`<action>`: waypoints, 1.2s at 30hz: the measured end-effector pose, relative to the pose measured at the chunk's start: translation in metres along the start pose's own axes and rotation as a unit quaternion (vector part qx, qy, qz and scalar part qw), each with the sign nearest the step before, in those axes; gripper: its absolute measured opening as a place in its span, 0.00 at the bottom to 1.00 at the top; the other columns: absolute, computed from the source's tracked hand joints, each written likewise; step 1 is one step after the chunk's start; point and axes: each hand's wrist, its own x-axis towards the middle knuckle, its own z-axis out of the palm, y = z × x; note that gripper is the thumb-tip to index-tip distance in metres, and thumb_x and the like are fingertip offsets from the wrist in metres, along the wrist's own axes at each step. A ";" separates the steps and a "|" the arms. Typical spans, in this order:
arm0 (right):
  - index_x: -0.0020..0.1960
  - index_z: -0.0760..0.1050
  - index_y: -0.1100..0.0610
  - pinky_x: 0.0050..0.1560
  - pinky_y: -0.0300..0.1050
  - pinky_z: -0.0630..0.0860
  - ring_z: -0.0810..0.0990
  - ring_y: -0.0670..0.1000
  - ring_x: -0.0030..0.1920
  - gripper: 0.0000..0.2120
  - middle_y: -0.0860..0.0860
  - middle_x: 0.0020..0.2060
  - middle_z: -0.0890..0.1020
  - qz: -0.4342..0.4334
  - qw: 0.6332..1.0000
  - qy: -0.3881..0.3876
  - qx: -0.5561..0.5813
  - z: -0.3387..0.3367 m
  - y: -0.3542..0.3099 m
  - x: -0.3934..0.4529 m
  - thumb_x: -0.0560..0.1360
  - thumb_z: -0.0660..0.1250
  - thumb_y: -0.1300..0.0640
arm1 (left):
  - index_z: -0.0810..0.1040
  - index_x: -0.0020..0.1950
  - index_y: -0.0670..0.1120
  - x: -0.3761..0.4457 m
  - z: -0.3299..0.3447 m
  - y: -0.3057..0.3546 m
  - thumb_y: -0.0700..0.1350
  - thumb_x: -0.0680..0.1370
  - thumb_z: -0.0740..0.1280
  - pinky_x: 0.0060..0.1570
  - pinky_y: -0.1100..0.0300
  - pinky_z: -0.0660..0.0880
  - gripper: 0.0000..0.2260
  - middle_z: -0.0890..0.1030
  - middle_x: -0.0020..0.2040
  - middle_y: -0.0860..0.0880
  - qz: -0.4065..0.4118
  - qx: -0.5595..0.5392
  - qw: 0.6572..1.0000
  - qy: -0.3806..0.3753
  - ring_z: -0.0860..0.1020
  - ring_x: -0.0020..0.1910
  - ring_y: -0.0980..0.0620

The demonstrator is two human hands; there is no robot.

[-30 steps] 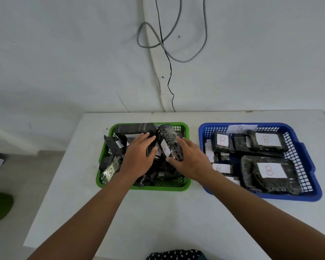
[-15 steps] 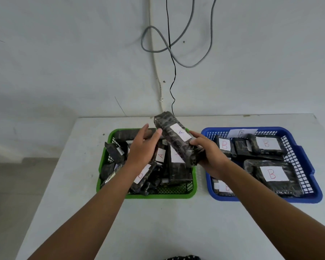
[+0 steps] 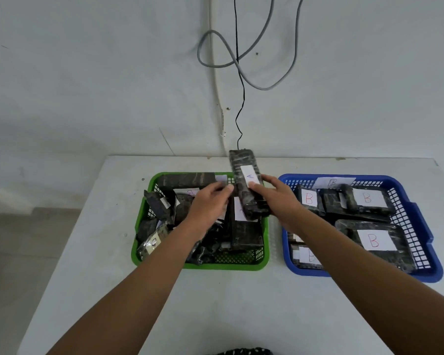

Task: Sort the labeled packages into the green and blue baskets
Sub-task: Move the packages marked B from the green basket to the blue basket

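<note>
Item: long black package (image 3: pixel 246 183), white label marked A, which you are holding raised over the 3 o'clock side of the green basket (image 3: pixel 265 254), its far end pointing to 12 o'clock. Your right hand (image 3: pixel 280 198) is gripping it, thumb on the label; your left hand (image 3: pixel 210 208) is touching its 9 o'clock edge with fingers loosely extended. At 3 o'clock the blue basket (image 3: pixel 420 226) is holding packages marked B.

Both forearms are bare from the lower frame edge up to the wrists, with no sleeve, watch, bracelet or ring showing on either. The left hand (image 3: pixel 207 204) and the right hand (image 3: pixel 280 198) wear no gloves. At 6 o'clock, a dark garment with small white dots (image 3: pixel 241 351) peeks in at the frame's bottom edge.
</note>
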 end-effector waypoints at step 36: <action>0.71 0.70 0.51 0.61 0.54 0.72 0.74 0.56 0.64 0.29 0.53 0.63 0.75 -0.225 0.685 -0.098 -0.686 0.147 -0.028 0.096 0.76 0.69 0.39 | 0.79 0.67 0.50 0.080 -0.157 -0.027 0.49 0.78 0.70 0.66 0.56 0.68 0.18 0.76 0.68 0.49 0.133 0.389 0.911 0.027 0.73 0.67 0.48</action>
